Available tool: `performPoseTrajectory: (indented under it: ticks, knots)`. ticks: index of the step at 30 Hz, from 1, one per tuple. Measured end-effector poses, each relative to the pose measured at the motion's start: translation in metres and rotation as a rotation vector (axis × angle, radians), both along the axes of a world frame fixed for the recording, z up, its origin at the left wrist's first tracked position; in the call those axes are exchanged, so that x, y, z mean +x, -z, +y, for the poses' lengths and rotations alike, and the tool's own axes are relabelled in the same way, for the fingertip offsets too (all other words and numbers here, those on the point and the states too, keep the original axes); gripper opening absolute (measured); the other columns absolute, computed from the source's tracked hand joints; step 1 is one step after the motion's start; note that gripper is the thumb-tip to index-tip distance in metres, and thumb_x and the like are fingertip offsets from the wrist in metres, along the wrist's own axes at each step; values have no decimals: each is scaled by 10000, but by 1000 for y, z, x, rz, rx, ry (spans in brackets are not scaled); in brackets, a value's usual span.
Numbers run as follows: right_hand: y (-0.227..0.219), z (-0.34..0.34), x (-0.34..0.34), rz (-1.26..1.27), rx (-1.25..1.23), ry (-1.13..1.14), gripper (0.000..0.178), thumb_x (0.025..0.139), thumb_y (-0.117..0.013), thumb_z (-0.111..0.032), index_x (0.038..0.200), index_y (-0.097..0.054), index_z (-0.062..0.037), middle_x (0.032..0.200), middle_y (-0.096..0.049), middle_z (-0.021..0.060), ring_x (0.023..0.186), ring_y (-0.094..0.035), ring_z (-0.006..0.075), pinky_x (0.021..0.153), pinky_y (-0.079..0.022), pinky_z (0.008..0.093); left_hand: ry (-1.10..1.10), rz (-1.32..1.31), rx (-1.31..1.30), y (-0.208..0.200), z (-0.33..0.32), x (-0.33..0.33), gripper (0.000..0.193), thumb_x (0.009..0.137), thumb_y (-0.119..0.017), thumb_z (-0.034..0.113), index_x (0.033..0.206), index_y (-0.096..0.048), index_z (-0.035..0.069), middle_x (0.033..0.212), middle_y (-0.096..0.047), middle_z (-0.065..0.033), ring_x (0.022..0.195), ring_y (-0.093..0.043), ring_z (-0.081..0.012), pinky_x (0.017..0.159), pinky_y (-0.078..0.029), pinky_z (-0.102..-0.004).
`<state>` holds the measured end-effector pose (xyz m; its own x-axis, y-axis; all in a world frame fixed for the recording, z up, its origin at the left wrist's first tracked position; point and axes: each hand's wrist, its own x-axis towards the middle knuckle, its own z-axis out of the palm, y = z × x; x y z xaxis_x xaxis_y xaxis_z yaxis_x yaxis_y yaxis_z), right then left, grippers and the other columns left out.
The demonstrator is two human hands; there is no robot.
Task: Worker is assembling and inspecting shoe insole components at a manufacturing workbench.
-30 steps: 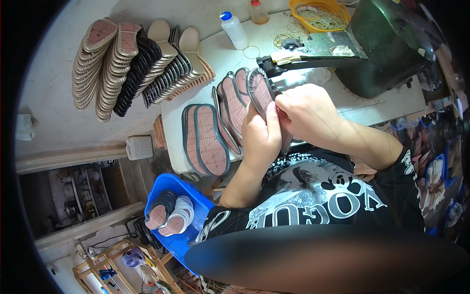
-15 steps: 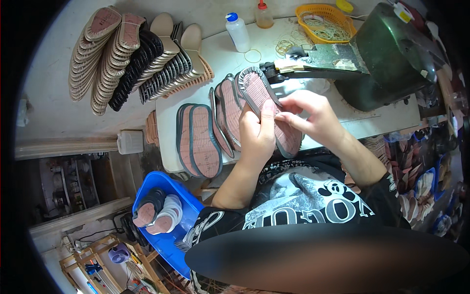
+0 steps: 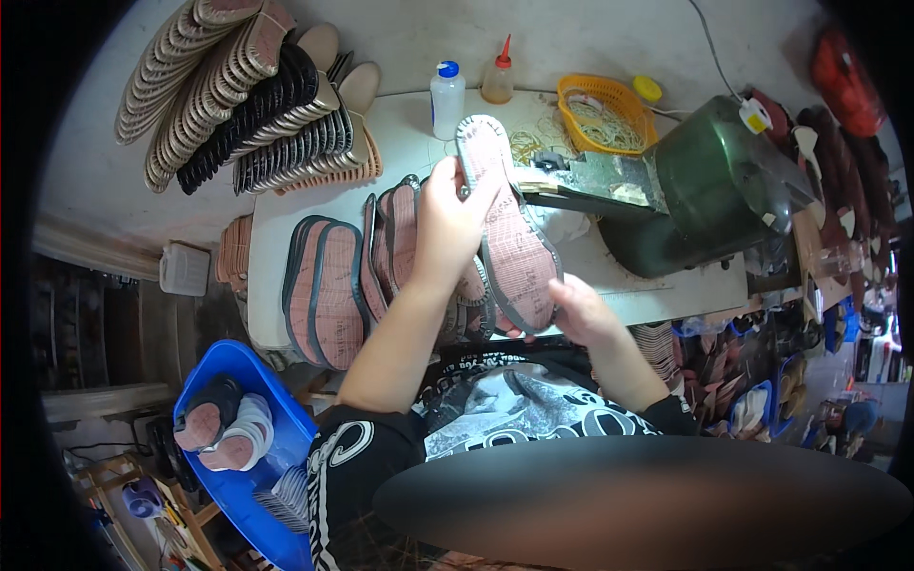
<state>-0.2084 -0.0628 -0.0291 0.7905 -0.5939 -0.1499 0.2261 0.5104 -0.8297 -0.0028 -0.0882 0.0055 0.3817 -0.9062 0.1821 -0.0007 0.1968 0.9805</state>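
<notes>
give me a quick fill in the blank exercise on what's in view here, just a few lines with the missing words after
The right hand is at the lower end of the sole, while the ____ hand grips it higher up.
The red-tipped bottle stands to the right of a bottle with a ____ cap.
The bulky machine is dark ____.

Missing words: left; blue; green.

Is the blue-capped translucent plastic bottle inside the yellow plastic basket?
No, the bottle stands on the white table, left of the basket.
</notes>
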Motion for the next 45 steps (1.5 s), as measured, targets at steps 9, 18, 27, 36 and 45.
performPoseTrajectory:
  ticks: [9, 18, 27, 36, 45]
  knots:
    - [-8, 2, 4, -2, 36, 294, 404, 963, -475, -278, 1146, -523, 79, 971, -644, 165, 742, -675, 245, 544, -568, 300, -248, -801, 23, 17, -69, -5, 360, 713, -746, 367, 702, -643, 22, 908, -572, -112, 940, -513, -302, 821, -443, -394]
    - [-37, -28, 40, -15, 349, 389, 298, 973, -422, -275, 1018, -563, -17, 707, -647, 115, 420, -534, 129, 357, -399, 191, 33, -559, 327, 16, -83, 63, 506, 840, -596, 504, 711, -643, 17, 718, -649, -127, 801, -612, -229, 691, -471, -366]
    - [-10, 34, 77, -67, 72, 134, 552, 866, -491, -260, 1290, -414, 86, 1172, -584, 183, 1031, -608, 249, 853, -509, 355, 143, 782, -94, 36, 104, 87, 174, 959, -500, 233, 950, -535, 63, 912, -542, -32, 817, -510, -146, 754, -405, -290]
    - [10, 24, 118, 162, -367, 234, 465, 958, -523, -146, 1351, -310, -17, 1144, -558, 109, 997, -553, 118, 834, -474, 263, 285, 1144, -293, 46, 136, 88, 106, 925, -550, 158, 904, -522, 58, 860, -440, -23, 775, -429, -130, 746, -365, -261]
    - [-9, 22, 96, 636, -583, -77, 517, 904, -615, -222, 1344, -440, -12, 581, -573, 27, 451, -515, 64, 410, -405, 219, 485, 1330, -264, 28, 140, 74, 153, 952, -510, 202, 849, -506, 89, 828, -435, -2, 727, -408, -115, 715, -335, -268]
